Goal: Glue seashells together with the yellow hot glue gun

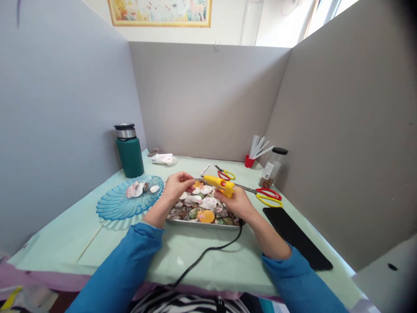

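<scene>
Your right hand [239, 201] grips the yellow glue gun [220, 184], nozzle aimed leftward at the small shell [192, 188] pinched in your left hand [176, 184].

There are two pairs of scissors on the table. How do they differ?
The far scissors look smaller than the near scissors. The far scissors have one red and one yellow handle loop; the near scissors have loops edged in both colours. The far scissors lie behind the glue gun, the near scissors beside the black mat. Both lie flat.
</scene>
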Available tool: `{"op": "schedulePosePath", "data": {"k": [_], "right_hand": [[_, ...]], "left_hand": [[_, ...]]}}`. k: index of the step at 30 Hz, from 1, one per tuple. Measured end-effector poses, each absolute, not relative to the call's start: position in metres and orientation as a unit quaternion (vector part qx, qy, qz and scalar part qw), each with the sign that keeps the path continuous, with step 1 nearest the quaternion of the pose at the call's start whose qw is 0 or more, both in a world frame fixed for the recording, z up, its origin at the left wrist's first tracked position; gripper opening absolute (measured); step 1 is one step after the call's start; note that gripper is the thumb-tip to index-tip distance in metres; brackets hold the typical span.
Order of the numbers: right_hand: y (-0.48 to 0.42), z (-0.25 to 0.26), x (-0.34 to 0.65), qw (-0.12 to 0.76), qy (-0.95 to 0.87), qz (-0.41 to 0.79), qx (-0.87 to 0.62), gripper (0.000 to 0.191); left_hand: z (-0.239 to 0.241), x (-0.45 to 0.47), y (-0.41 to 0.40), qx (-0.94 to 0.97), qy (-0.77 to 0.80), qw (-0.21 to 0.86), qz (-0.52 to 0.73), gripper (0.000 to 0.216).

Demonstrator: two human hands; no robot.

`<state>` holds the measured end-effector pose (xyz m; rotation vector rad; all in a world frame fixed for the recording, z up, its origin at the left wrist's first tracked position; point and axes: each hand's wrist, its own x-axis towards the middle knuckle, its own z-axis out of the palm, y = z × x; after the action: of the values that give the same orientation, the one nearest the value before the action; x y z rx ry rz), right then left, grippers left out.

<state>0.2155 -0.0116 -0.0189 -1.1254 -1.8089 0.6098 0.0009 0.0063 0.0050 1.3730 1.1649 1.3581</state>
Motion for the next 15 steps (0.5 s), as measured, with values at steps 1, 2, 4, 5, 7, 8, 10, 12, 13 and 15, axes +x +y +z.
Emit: {"op": "schedulePosePath", "data": {"k": [1, 2, 4, 5, 7, 8, 10, 12, 13, 15], "right_hand": [[-0.012, -0.019, 0.216, 0.445, -0.731, 0.244, -0.456, 0.031], [-0.012, -0.019, 0.216, 0.444, -0.732, 0.243, -0.456, 0.03], [-0.013, -0.019, 0.216, 0.444, -0.733, 0.241, -0.454, 0.028], [-0.013, -0.018, 0.215, 0.446, -0.734, 0.241, -0.452, 0.027], [-0.015, -0.017, 0.215, 0.448, -0.736, 0.241, -0.447, 0.026], [-0.016, -0.016, 0.215, 0.447, -0.738, 0.242, -0.444, 0.025], [-0.017, -0.015, 0.214, 0.44, -0.742, 0.243, -0.443, 0.024], [-0.019, -0.013, 0.212, 0.433, -0.744, 0.247, -0.445, 0.023], [-0.02, -0.012, 0.212, 0.43, -0.745, 0.248, -0.445, 0.023], [-0.022, -0.01, 0.21, 0.425, -0.748, 0.246, -0.447, 0.022]], "left_hand": [[0.005, 0.001, 0.007, 0.554, 0.466, 0.422, 0.545, 0.022], [0.004, 0.001, 0.007, 0.558, 0.466, 0.415, 0.547, 0.022], [0.003, 0.001, 0.008, 0.564, 0.466, 0.4, 0.553, 0.021], [0.003, 0.001, 0.009, 0.566, 0.466, 0.391, 0.556, 0.02], [0.002, 0.001, 0.01, 0.573, 0.466, 0.374, 0.561, 0.017], [0.001, 0.001, 0.011, 0.578, 0.467, 0.362, 0.562, 0.016], [0.0, 0.0, 0.011, 0.597, 0.473, 0.326, 0.56, 0.013], [-0.002, -0.001, 0.011, 0.625, 0.478, 0.274, 0.553, 0.01], [-0.002, -0.001, 0.01, 0.641, 0.479, 0.245, 0.548, 0.01], [-0.004, -0.002, 0.009, 0.672, 0.476, 0.189, 0.535, 0.009]]}}
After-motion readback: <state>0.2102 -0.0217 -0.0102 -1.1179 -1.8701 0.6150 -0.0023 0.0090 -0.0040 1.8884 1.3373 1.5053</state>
